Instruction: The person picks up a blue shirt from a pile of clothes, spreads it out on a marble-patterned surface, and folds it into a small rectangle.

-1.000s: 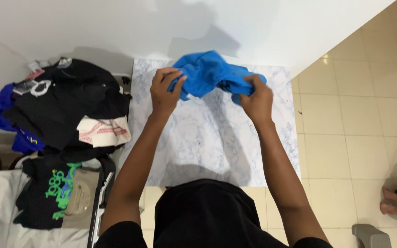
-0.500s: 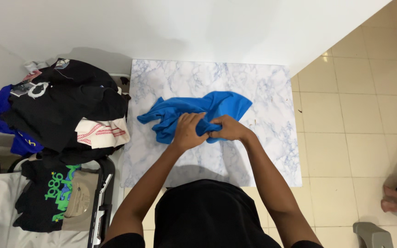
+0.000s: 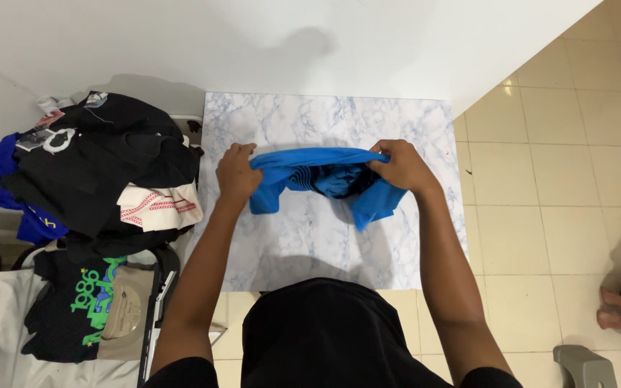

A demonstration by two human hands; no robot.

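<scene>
I am wearing a black top, plain, with no print or marking that I can see from above. It is covering my chest and belly as one dark shape at the bottom of the view. The sleeves are short and are ending high on my upper arms, so both my forearms are showing bare down to the wrists. I am not seeing any watch, bracelet or ring. My left hand and my right hand are bare, with no gloves on the fingers.
</scene>
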